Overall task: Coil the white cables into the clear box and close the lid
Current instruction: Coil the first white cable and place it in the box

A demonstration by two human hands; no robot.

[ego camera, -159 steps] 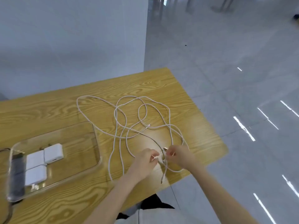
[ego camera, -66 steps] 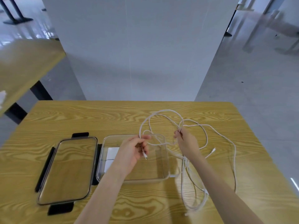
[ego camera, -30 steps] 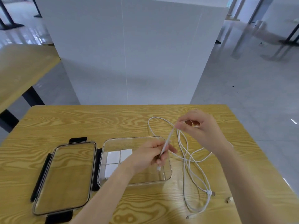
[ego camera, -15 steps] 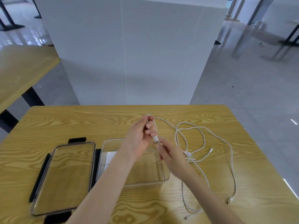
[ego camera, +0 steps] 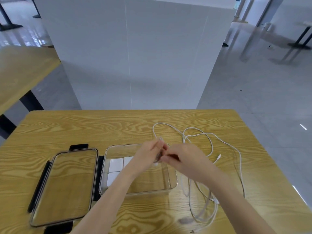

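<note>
Both forearms reaching in from near edge. Left hand (ego camera: 148,156) and right hand (ego camera: 182,157) meeting above clear box (ego camera: 173,179), both pinching thin white cables (ego camera: 209,144), blurred. Slack looped toward right edge. Flat clear lid (ego camera: 64,188) off, left of box.

Worktop (ego camera: 84,129), wood-grain: one in use; a second of like finish (ego camera: 18,68) stood at far left.

Clear box (ego camera: 173,183): one, uncovered.

Lid (ego camera: 64,188), clear with black clips: one, lying flat just left of the box. Clips seen: four.

White adapter blocks (ego camera: 116,164): three counted inside the box, at its left end, partly hidden by a forearm.

White cables (ego camera: 209,141): looped and overlapping to the right of the box; exact count could not be told. One loose connector tip (ego camera: 219,156) was seen.

Hands: two, left (ego camera: 148,156) and right (ego camera: 184,157), meeting over the box; motion blur hid each grip.
</note>
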